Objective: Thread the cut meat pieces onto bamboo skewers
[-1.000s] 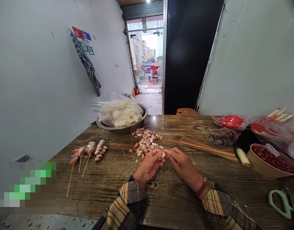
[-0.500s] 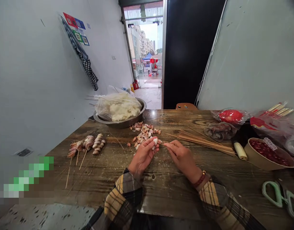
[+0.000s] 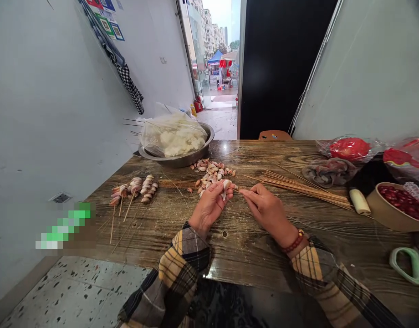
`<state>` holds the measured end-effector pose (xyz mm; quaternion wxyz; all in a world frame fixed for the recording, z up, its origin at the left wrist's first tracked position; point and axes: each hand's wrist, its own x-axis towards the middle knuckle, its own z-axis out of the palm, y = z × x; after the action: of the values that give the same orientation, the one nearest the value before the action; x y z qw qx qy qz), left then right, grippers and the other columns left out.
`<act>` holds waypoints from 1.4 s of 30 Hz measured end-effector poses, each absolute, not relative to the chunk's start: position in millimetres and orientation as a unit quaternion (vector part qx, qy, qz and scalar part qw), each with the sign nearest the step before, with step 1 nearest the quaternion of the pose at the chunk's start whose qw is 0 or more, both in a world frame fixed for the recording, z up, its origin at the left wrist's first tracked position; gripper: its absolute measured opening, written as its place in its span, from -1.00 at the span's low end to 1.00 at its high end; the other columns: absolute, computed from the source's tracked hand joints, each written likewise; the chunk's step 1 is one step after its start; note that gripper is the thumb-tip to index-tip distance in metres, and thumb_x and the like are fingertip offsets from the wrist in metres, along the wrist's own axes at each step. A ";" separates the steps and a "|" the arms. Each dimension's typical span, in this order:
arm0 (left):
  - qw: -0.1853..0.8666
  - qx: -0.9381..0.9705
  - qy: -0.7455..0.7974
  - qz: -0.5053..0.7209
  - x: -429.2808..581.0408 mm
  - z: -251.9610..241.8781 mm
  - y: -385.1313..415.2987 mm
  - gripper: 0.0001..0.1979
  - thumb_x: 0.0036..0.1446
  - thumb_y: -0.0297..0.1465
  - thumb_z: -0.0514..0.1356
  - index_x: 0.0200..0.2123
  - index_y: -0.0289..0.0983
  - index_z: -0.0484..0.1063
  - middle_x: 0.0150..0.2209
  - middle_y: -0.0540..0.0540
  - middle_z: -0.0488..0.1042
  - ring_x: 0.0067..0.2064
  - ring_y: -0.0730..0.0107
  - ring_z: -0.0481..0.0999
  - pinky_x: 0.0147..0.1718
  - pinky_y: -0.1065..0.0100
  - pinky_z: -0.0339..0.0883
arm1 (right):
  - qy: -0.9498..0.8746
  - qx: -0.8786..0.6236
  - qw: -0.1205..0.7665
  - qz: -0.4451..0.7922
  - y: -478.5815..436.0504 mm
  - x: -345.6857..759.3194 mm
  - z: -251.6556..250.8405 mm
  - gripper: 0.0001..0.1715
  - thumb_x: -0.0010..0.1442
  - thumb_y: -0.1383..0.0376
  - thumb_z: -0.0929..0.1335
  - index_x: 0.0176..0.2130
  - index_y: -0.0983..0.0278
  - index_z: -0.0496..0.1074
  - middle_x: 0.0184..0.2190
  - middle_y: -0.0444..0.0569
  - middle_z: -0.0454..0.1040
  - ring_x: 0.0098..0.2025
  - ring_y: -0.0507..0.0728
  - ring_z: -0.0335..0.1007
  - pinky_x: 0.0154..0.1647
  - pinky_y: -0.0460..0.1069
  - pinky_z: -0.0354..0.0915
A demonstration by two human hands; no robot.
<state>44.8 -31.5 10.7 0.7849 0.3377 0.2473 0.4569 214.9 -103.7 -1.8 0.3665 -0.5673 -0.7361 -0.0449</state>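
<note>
My left hand [image 3: 209, 206] is closed around garlic cloves [image 3: 226, 187], pinched between thumb and fingers over the middle of the table. To its right, my right hand [image 3: 266, 207] grips a thin wooden skewer whose tip runs to the cloves; most of the skewer is hidden by my fingers. Just beyond my left hand lies a heap of loose garlic cloves [image 3: 212, 173]. Several skewers of threaded garlic [image 3: 135, 187] rest on the table at the left. A bundle of bare skewers [image 3: 305, 189] lies beyond my right hand.
At the back left stands a metal basin [image 3: 182, 160] holding a plastic bag [image 3: 175, 132] of pale food. On the right are a bowl of red fruit [image 3: 394, 207], a pale yellow roll [image 3: 360, 202], a crumpled cloth [image 3: 329, 172] and green-handled scissors [image 3: 406, 266].
The view has tilted down and shifted left, so the table's contents appear higher and farther right. Both hands keep their grip on the garlic cloves and skewer.
</note>
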 end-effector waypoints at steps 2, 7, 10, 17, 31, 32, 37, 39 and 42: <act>0.784 0.338 0.248 0.457 45.1 10.4 -31.2 -0.85 0.04 -0.45 0.31 -0.29 -0.40 0.49 -0.28 -0.15 0.55 -0.35 0.52 0.51 -0.30 0.51 0.45 | -0.735 -0.569 0.366 -0.043 -103.6 214.5 -2.0 -0.65 0.36 0.24 0.20 -0.01 0.16 0.49 -0.31 -0.02 0.40 -0.34 0.04 0.32 -0.45 -0.11 0.18; 0.781 0.338 0.248 0.463 46.1 10.3 -31.8 -0.84 0.03 -0.46 0.31 -0.28 -0.42 0.50 -0.28 -0.15 0.55 -0.35 0.52 0.52 -0.31 0.51 0.45 | -0.733 -0.577 0.356 -0.046 -104.3 214.4 -0.8 -0.63 0.36 0.25 0.19 0.01 0.17 0.48 -0.30 -0.02 0.40 -0.35 0.04 0.32 -0.49 -0.10 0.15; 0.778 0.336 0.255 0.466 47.1 11.5 -32.6 -0.85 0.05 -0.47 0.30 -0.29 -0.41 0.49 -0.28 -0.16 0.55 -0.34 0.50 0.52 -0.32 0.50 0.45 | -0.733 -0.581 0.350 -0.047 -104.8 215.1 -0.3 -0.63 0.35 0.26 0.19 0.02 0.15 0.48 -0.29 -0.02 0.40 -0.35 0.04 0.32 -0.49 -0.11 0.15; 0.776 0.347 0.251 0.463 48.1 11.6 -32.4 -0.85 0.04 -0.48 0.30 -0.28 -0.42 0.50 -0.27 -0.16 0.54 -0.32 0.50 0.52 -0.28 0.50 0.45 | -0.739 -0.579 0.344 -0.035 -105.1 216.6 -1.2 -0.64 0.34 0.27 0.21 0.04 0.13 0.46 -0.25 -0.02 0.47 -0.27 0.07 0.39 -0.38 -0.09 0.25; 0.782 0.342 0.254 0.455 48.7 12.5 -32.8 -0.89 0.09 -0.47 0.27 -0.30 -0.41 0.48 -0.30 -0.16 0.55 -0.37 0.52 0.52 -0.31 0.50 0.45 | -0.754 -0.572 0.321 -0.025 -107.1 215.4 -0.8 -0.60 0.35 0.31 0.19 0.11 0.19 0.40 -0.07 0.01 0.53 -0.16 0.14 0.49 -0.21 -0.01 0.37; 0.781 0.343 0.253 0.456 48.7 12.2 -32.8 -0.89 0.08 -0.47 0.27 -0.30 -0.41 0.48 -0.30 -0.16 0.55 -0.37 0.52 0.52 -0.31 0.49 0.45 | -0.754 -0.574 0.318 -0.027 -107.1 215.2 -0.8 -0.60 0.35 0.31 0.19 0.11 0.18 0.40 -0.07 0.00 0.53 -0.17 0.14 0.49 -0.23 -0.02 0.37; 0.775 0.366 0.236 0.457 48.9 9.5 -32.4 -0.86 0.06 -0.45 0.30 -0.29 -0.41 0.49 -0.29 -0.15 0.54 -0.35 0.53 0.50 -0.29 0.49 0.44 | -0.749 -0.589 0.302 -0.024 -108.5 214.8 0.9 -0.59 0.35 0.32 0.19 0.12 0.16 0.39 -0.06 -0.01 0.54 -0.16 0.12 0.49 -0.21 -0.04 0.36; 0.768 0.380 0.233 0.460 49.3 8.7 -32.3 -0.84 0.04 -0.43 0.32 -0.30 -0.40 0.50 -0.28 -0.14 0.54 -0.34 0.53 0.49 -0.28 0.50 0.42 | -0.747 -0.599 0.288 -0.021 -109.4 214.7 2.5 -0.58 0.35 0.32 0.19 0.13 0.16 0.39 -0.06 -0.02 0.53 -0.15 0.11 0.49 -0.19 -0.05 0.36; 0.751 0.396 0.240 0.470 50.7 8.7 -32.8 -0.82 0.02 -0.40 0.34 -0.30 -0.39 0.51 -0.28 -0.14 0.54 -0.34 0.53 0.49 -0.27 0.50 0.40 | -0.745 -0.610 0.269 -0.022 -110.5 214.3 4.6 -0.58 0.35 0.31 0.18 0.14 0.15 0.38 -0.06 -0.04 0.53 -0.14 0.11 0.49 -0.22 -0.06 0.35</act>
<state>50.7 -32.8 8.7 0.7511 0.3959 0.2402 0.4705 214.3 -110.5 4.6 0.2689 -0.6104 -0.7447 -0.0219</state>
